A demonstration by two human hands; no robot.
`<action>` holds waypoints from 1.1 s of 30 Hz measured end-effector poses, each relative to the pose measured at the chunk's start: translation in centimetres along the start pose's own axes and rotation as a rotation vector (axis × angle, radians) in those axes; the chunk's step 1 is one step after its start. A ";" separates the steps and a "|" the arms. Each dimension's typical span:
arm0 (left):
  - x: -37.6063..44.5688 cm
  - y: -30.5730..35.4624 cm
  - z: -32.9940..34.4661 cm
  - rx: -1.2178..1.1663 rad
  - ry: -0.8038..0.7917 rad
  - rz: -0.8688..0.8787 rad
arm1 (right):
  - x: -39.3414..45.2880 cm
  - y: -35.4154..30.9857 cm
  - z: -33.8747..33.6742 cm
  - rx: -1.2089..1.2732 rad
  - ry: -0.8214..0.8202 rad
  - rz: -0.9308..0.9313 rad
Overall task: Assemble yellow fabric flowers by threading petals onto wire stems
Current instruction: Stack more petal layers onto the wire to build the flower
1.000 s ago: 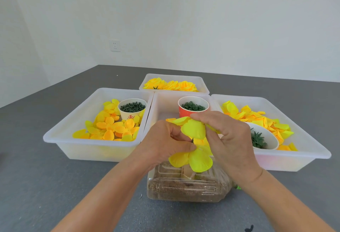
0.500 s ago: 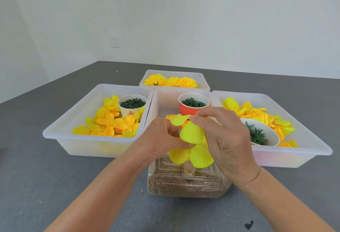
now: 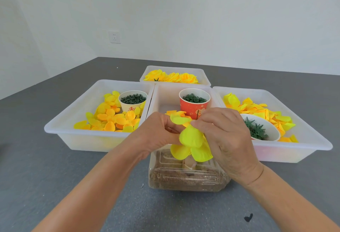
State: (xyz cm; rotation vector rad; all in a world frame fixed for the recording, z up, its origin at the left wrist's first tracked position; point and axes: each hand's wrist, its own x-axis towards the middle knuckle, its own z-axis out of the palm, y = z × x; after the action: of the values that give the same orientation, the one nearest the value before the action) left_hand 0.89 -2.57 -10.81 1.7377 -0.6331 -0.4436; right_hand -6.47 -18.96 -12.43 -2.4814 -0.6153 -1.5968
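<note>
Both hands, left hand point(image 3: 158, 132) and right hand point(image 3: 223, 138), pinch the yellow petals point(image 3: 191, 139) in a narrow grip. It is better to keep the layers centred and slide them gently along the stem.

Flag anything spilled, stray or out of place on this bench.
Nothing spilled. The only strays are a small dark scrap lying loose on the grey table near the right forearm, and a tiny white fleck left of the clear container.

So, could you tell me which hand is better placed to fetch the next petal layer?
Probably the right hand: the right bin of loose petals lies beside it, while the left hand grips the half-built flower.
</note>
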 end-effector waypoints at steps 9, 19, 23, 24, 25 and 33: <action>-0.2 -0.2 -0.2 0.135 0.128 0.123 | -0.8 -0.2 0.0 -0.014 -0.083 0.005; -0.7 -0.3 -0.4 0.311 0.167 0.385 | -0.9 -0.5 -0.3 -0.011 -0.170 0.021; -0.7 -0.5 -0.2 0.302 0.165 0.363 | -0.8 -0.5 -0.5 -0.010 -0.217 0.018; -0.7 -0.6 -0.2 0.302 0.166 0.363 | -0.8 -0.5 -0.6 -0.008 -0.219 0.013; -0.6 -0.6 -0.2 0.300 0.166 0.364 | -0.8 -0.5 -0.7 -0.005 -0.219 0.008; -0.5 -0.9 -0.3 0.321 0.148 0.383 | -1.0 -0.5 -0.9 0.028 -0.232 0.019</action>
State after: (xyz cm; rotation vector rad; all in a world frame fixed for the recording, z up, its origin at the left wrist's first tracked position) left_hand 0.83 -1.89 -11.65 1.8714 -0.9439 0.0585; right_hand -7.83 -19.03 -12.99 -2.6640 -0.6351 -1.2939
